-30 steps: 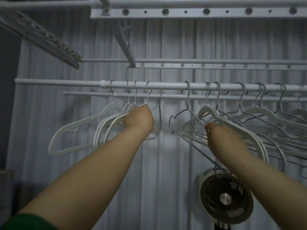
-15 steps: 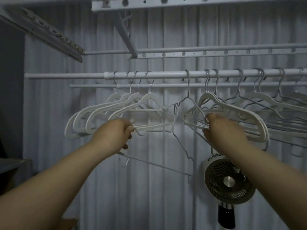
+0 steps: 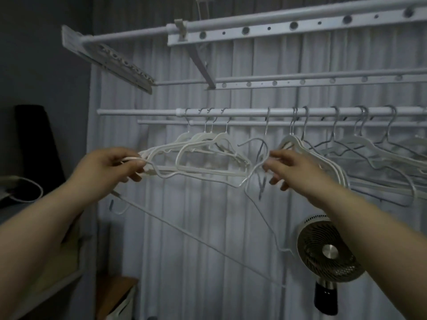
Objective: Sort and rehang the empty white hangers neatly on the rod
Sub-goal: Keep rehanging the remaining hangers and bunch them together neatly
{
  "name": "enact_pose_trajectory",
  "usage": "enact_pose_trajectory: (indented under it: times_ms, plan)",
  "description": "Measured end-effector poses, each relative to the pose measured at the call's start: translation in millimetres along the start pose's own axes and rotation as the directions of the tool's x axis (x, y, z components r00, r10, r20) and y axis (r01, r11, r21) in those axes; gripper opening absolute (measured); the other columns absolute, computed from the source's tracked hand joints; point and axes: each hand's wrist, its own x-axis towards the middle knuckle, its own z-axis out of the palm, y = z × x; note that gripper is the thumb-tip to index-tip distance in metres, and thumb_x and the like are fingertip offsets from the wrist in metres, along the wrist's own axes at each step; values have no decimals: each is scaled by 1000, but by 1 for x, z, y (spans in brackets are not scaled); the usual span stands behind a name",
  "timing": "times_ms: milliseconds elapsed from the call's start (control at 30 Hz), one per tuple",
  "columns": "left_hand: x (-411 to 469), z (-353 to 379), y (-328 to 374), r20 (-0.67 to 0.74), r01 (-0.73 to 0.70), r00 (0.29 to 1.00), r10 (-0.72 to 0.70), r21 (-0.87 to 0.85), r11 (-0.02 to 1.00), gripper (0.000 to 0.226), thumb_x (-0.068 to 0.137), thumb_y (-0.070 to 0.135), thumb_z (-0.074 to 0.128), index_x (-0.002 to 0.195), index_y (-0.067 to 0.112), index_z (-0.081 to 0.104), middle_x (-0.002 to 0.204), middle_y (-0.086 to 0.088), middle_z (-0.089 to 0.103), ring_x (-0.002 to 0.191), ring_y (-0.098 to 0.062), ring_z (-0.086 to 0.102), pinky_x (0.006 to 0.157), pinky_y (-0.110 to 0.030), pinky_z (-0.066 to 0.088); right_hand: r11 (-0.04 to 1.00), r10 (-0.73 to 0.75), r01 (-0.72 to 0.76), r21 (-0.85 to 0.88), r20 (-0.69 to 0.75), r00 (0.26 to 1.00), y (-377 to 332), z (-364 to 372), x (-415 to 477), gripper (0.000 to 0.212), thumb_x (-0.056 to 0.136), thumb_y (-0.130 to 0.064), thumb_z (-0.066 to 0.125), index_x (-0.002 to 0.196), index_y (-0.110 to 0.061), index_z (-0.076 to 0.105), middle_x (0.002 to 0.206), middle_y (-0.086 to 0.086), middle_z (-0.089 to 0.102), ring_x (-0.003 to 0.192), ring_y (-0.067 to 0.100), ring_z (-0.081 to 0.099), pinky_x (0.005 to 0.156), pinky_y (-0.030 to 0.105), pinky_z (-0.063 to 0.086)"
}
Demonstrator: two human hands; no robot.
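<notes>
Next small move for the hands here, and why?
Probably draw the thin wire hanger down and clear of the white hangers, then lift its hook to the rod. The left hand and right hand each pinch an end of it, it runs just under that group, and it seems off the rod. A bare stretch of rod shows right of them.

round fan [image 3: 329, 250] — low right | pale curtain [image 3: 184, 273] behind | possibly cable [image 3: 39, 186] — left

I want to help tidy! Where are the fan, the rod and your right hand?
Fan [image 3: 329, 249]: head view, its shiny middle hub.
Rod [image 3: 242, 112]: head view, bare stretch between two hooks.
Right hand [image 3: 293, 172]: head view, back of the hand.
</notes>
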Motion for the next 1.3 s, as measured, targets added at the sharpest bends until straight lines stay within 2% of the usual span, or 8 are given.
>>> enact_pose_trajectory:
  times_ms: [167, 367, 433, 567, 700, 833, 1067, 1300]
  plan:
    - [-14, -9, 17, -82, -5, 997, -2, -78, 997, 30, 88, 2, 54, 66, 21, 60, 43, 19, 64, 42, 9, 61, 45, -1, 45, 990, -33, 2, 139, 223, 974, -25, -18, -25, 13, 93, -15, 51, 95, -11, 63, 82, 3, 62, 49, 11, 40, 40, 14, 32]
    - [-22, -9, 31, -120, 46, 991, -52, -56, 997, 33, 90, 12, 56, 63, 28, 68, 47, 17, 66, 51, 6, 61, 59, -10, 51, 934, -124, 6, 358, 308, 943, -49, -30, -45, 24, 95, -10, 44, 77, -10, 59, 40, -4, 55, 27, 3, 38, 31, 10, 27]
    - [-25, -3, 40, -167, 71, 983, -70, 1, 997, 12, 88, 15, 58, 85, 14, 70, 69, 10, 67, 71, 4, 61, 69, -12, 46, 924, -138, 27, 382, 268, 954, -55, -30, -49, 27, 96, -8, 43, 72, -8, 56, 35, -3, 53, 24, 3, 40, 28, 10, 29]
    - [-30, 9, 50, -205, 40, 979, 11, 242, 969, 48, 83, 16, 66, 128, 5, 53, 131, -16, 50, 125, -27, 46, 101, -29, 35, 910, -143, 64, 410, 167, 975, -63, -32, -53, 28, 95, -7, 44, 69, -7, 53, 32, -3, 52, 23, 2, 41, 27, 9, 31]
    - [-36, 21, 69, -195, -9, 979, 51, 210, 978, 22, 88, 18, 59, 105, 5, 66, 98, -6, 64, 91, -12, 59, 70, -5, 39, 927, -146, 101, 360, 100, 984, -68, -33, -55, 26, 95, -8, 47, 70, -8, 53, 32, -4, 54, 24, 3, 44, 29, 11, 37]
    - [-41, 37, 99, 161, 97, 984, -74, -136, 986, 29, 94, 26, 46, 71, 16, 61, 45, 12, 66, 44, 9, 59, 53, -7, 45, 949, -152, 128, 286, 62, 986, -75, -24, -49, 30, 95, -9, 48, 65, -9, 51, 30, -3, 52, 22, 3, 45, 28, 12, 37]
    - [-59, 62, 140, 648, 338, 744, -162, -157, 928, 20, 88, 41, 49, 89, 21, 54, 80, -1, 67, 53, -9, 66, 51, -21, 54, 982, -115, 116, 151, -12, 993, -79, -7, -25, 36, 96, -11, 47, 60, -10, 43, 51, 8, 48, 18, 1, 42, 26, 12, 38]
    - [-44, 89, 105, 512, 342, 829, -224, -149, 928, 14, 96, 6, 39, 109, 9, 43, 70, -5, 62, 27, -5, 53, 30, -14, 38, 994, -109, 110, 15, -77, 991, -52, 5, 3, 33, 94, -17, 49, 61, -17, 46, 57, 4, 55, 33, 6, 53, 40, 19, 44]
